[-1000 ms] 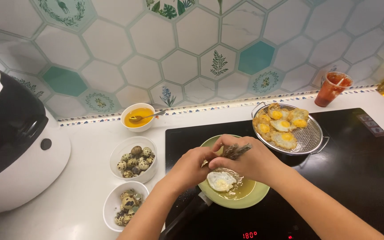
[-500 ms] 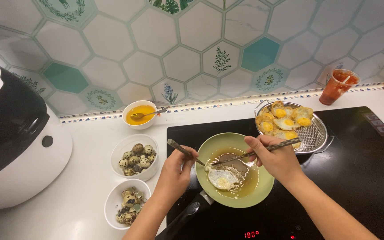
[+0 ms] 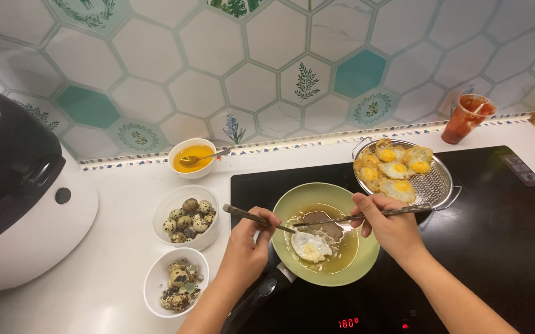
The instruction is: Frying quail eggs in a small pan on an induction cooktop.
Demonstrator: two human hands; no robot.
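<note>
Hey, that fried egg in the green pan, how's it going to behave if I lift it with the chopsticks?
The fried egg looks thin and soft, so it would probably droop or fold. It sits in oil in the green pan, so likely slippery. The yolk may break if pinched by the chopstick tips.

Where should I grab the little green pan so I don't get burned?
Probably grab the green pan by its dark handle, which sticks out toward the person at the lower left. Come from that near side: the bowl holds oil and a frying egg on the black cooktop.
</note>
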